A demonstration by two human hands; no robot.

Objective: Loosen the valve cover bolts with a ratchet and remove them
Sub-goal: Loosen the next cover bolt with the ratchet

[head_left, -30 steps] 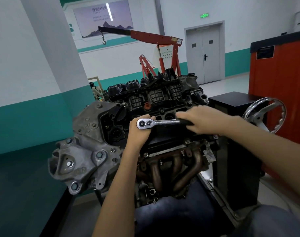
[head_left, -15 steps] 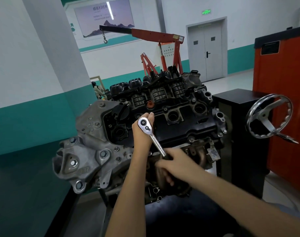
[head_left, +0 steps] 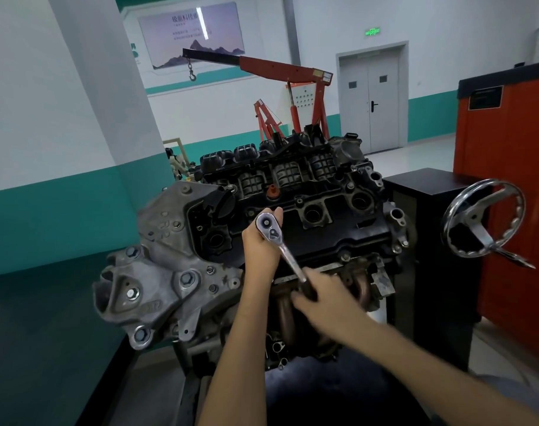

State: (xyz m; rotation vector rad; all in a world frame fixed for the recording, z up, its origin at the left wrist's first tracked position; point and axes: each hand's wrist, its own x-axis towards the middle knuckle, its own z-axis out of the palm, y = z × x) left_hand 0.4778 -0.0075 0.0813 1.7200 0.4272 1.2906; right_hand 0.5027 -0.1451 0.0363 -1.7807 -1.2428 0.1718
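Mid-loosening, the left hand (head_left: 262,249) curls its fingers round the head of the ratchet (head_left: 288,256) at the near edge of the valve cover (head_left: 329,238), the right hand (head_left: 323,299) grips the handle with closed fingers, and the next stroke likely needs the head kept square on the hidden bolt.

Far behind and above our grip (head_left: 319,298) we see a red engine hoist (head_left: 286,69), its hook (head_left: 193,75) hanging at the boom's left end before a wall poster (head_left: 191,35). Right of the grip stands a black cabinet (head_left: 431,216), with a chrome handwheel (head_left: 485,218) beside it and an orange cabinet (head_left: 514,179) beyond. Far back right, a grey double door (head_left: 373,96) sits under a green sign (head_left: 372,32).
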